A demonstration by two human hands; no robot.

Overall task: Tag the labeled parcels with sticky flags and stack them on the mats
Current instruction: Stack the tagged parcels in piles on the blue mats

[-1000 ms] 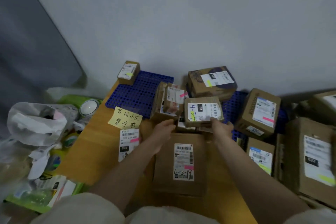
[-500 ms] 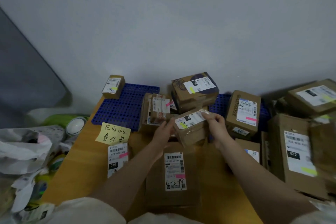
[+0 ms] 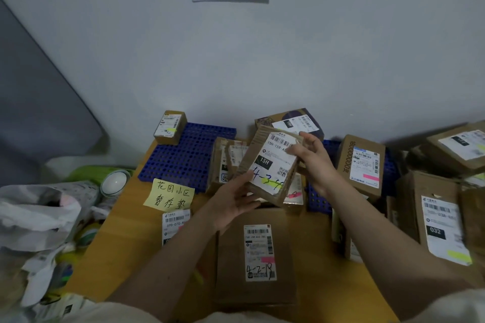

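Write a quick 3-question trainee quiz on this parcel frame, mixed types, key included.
1. True or false: both hands hold the lifted parcel.
2. Which colour flag is on the big parcel lying nearest the person? A) pink B) yellow C) none
3. Fill in: the small parcel at the far left corner of the blue mat carries a ____ flag.

Key
1. True: the left hand grips its lower edge, the right hand its upper right side.
2. A
3. yellow
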